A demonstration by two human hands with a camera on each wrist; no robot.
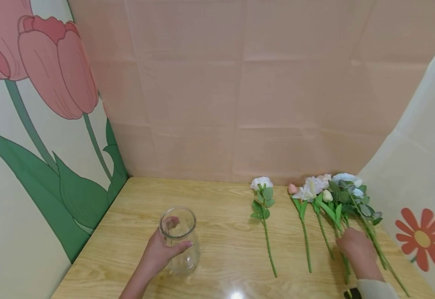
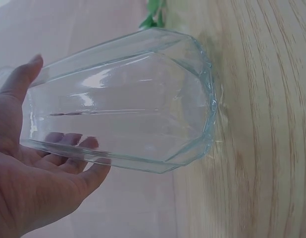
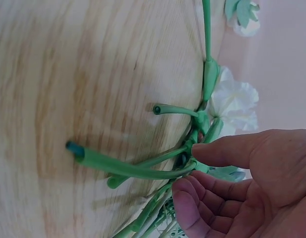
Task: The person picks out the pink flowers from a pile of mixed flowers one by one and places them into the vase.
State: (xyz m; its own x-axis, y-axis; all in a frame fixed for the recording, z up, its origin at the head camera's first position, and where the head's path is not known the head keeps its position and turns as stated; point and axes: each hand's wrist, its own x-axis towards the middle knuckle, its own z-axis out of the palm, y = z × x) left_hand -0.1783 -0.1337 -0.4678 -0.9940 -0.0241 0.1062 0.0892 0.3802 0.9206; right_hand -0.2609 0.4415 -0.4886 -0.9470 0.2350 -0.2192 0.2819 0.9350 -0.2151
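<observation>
A clear glass vase (image 1: pixel 185 253) stands upright at the left of the wooden table. My left hand (image 1: pixel 163 249) grips it round the neck, thumb on the near side and fingers behind. In the left wrist view, the faceted body of the vase (image 2: pixel 128 104) shows through to the fingers. At the right, my right hand (image 1: pixel 357 249) reaches down into a row of artificial flowers (image 1: pixel 346 199). Thumb and curled fingers of the right hand (image 3: pixel 232 183) pinch a green flower stem (image 3: pixel 128 170); which bloom it belongs to is hidden among the leaves.
A single pale rose (image 1: pixel 262 183) with green leaves lies between the vase and the other flowers. Leftmost in the row is a pink tulip (image 1: pixel 293 189), beside a white lily (image 1: pixel 310 189). A pink cloth backdrop (image 1: pixel 202 104) rises behind the table (image 1: pixel 224 224).
</observation>
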